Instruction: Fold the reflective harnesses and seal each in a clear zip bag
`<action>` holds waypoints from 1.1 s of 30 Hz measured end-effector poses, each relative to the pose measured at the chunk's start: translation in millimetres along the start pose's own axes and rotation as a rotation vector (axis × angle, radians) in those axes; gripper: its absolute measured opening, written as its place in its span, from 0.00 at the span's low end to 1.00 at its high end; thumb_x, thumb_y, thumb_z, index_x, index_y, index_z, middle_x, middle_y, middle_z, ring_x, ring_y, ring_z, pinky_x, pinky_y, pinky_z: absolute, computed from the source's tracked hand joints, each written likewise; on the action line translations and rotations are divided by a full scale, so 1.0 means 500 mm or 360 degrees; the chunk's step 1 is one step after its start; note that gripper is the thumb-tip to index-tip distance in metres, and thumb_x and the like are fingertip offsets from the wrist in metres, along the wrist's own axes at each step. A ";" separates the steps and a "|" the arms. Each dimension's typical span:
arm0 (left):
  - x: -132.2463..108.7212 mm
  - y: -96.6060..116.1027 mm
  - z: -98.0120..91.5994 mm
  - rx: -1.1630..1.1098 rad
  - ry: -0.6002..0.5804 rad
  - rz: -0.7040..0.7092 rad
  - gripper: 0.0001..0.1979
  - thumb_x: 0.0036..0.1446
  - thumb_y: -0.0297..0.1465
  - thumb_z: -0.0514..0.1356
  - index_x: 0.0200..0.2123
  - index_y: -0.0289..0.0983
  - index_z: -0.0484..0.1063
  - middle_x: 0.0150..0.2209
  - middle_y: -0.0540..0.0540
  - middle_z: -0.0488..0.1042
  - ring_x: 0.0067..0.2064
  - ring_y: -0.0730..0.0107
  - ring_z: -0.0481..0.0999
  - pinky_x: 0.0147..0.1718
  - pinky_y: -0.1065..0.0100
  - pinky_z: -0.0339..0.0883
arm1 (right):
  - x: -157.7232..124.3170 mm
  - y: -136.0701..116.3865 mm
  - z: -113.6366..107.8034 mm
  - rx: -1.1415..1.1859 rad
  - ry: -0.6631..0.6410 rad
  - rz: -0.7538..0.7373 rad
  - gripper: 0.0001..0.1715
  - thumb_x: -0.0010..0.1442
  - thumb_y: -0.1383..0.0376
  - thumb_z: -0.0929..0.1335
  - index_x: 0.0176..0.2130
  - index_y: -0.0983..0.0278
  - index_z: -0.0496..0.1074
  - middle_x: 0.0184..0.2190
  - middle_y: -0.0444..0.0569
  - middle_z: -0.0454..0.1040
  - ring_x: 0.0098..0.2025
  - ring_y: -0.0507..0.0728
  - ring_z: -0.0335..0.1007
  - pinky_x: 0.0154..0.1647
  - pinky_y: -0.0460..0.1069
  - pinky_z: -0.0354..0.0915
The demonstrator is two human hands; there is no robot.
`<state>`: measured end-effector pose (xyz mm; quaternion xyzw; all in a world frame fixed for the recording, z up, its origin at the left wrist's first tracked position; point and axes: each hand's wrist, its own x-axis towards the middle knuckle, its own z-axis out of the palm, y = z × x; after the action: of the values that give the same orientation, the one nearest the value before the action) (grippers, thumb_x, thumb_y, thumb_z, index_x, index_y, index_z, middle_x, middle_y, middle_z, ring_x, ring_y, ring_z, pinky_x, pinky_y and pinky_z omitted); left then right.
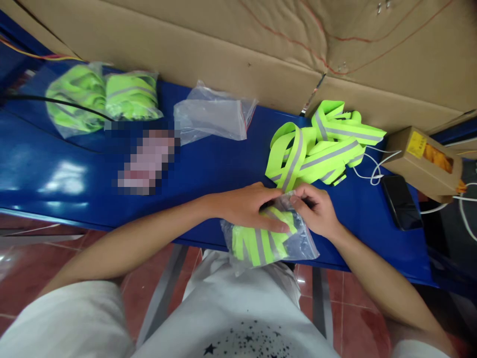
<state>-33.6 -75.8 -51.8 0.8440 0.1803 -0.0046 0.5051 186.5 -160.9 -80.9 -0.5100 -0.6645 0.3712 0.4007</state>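
At the table's front edge lies a clear zip bag (310, 243) with a folded yellow-green reflective strap (257, 246) inside. My left hand (249, 206) grips the bag from the left, its thumb across the plastic over the strap and its other fingers at the far edge. From the right, my right hand (316, 211) pinches the bag's far corner between thumb and fingers. Just beyond both hands is a loose heap of yellow-green reflective straps (328, 154) with grey stripes. Part of the bag is hidden under my hands.
Two filled bags of straps (80, 94) sit at the back left of the blue table (208, 169). Flat clear bags (212, 117) lie mid-back, near a pixelated patch. A black phone (400, 201), white cables and a cardboard box (421, 159) are at right. Cardboard (223, 49) lines the back.
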 end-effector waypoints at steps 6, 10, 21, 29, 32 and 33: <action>-0.009 0.004 -0.015 0.0036 -0.0089 -0.0119 0.36 0.60 0.59 0.62 0.58 0.37 0.68 0.44 0.44 0.75 0.46 0.59 0.72 0.44 0.64 0.64 | 0.012 -0.006 -0.014 0.0109 0.0116 0.0010 0.05 0.69 0.62 0.71 0.41 0.61 0.72 0.25 0.40 0.67 0.26 0.49 0.63 0.26 0.46 0.58; -0.008 0.002 -0.011 0.0053 -0.0098 -0.0088 0.34 0.61 0.57 0.62 0.58 0.36 0.69 0.46 0.43 0.76 0.47 0.58 0.73 0.46 0.63 0.64 | 0.010 -0.010 -0.017 0.0161 0.0034 0.0027 0.04 0.71 0.63 0.70 0.41 0.61 0.71 0.27 0.41 0.68 0.27 0.49 0.64 0.27 0.46 0.59; -0.011 -0.003 -0.012 0.0069 -0.0071 -0.0016 0.31 0.63 0.57 0.61 0.52 0.36 0.71 0.41 0.44 0.76 0.45 0.60 0.73 0.45 0.64 0.65 | 0.010 -0.005 -0.019 0.0196 0.0081 0.0049 0.03 0.71 0.62 0.70 0.43 0.60 0.73 0.27 0.40 0.66 0.27 0.48 0.61 0.27 0.45 0.58; -0.008 -0.002 -0.006 0.0057 -0.0008 0.0110 0.25 0.66 0.54 0.60 0.48 0.37 0.71 0.38 0.47 0.77 0.41 0.65 0.74 0.47 0.64 0.64 | 0.011 -0.003 -0.016 0.0146 0.0098 -0.0001 0.02 0.70 0.63 0.71 0.42 0.59 0.74 0.27 0.41 0.69 0.27 0.49 0.63 0.27 0.46 0.60; -0.008 0.000 -0.005 0.0067 -0.0015 0.0110 0.24 0.66 0.53 0.60 0.48 0.37 0.71 0.39 0.47 0.77 0.42 0.64 0.75 0.48 0.63 0.64 | 0.010 -0.004 -0.016 0.0165 0.0088 0.0030 0.03 0.70 0.62 0.71 0.41 0.59 0.74 0.27 0.41 0.68 0.27 0.50 0.63 0.27 0.46 0.59; -0.008 0.000 -0.005 0.0067 -0.0019 0.0111 0.24 0.66 0.53 0.60 0.48 0.37 0.72 0.39 0.47 0.77 0.42 0.64 0.75 0.48 0.63 0.64 | 0.010 -0.003 -0.016 0.0182 0.0078 0.0052 0.04 0.70 0.61 0.71 0.41 0.59 0.74 0.27 0.41 0.68 0.27 0.50 0.63 0.27 0.46 0.59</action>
<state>-37.8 -75.0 -49.7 0.8601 0.1475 0.0043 0.4883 192.7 -155.4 -75.4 -0.5062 -0.6237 0.4023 0.4392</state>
